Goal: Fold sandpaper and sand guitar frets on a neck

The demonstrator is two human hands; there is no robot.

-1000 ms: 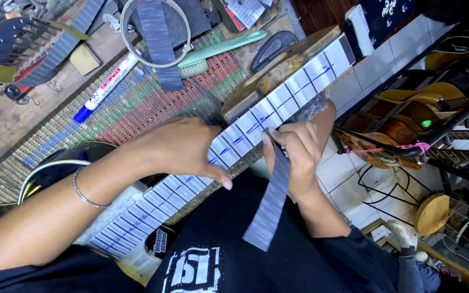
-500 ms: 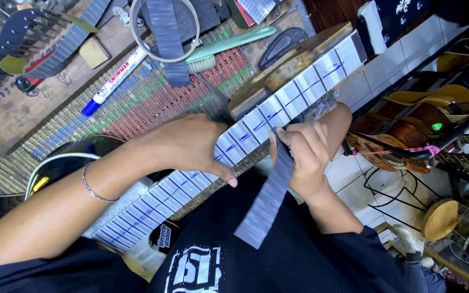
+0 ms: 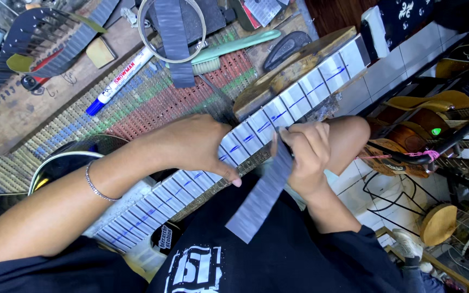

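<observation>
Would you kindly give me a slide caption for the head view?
Left hand steadies a taped guitar fretboard while right hand holds a grey sandpaper strip against it.

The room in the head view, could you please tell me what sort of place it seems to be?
Probably a guitar repair workshop: a taped guitar neck under both hands, guitars on a rack, and a cluttered workbench.

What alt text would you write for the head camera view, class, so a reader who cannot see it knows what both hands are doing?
Seen from above, a person's left hand presses on a guitar neck whose frets are masked with pale tape marked in blue, while the right hand holds a grey strip against it. Behind lie a blue marker and a green brush on a woven mat.
</observation>
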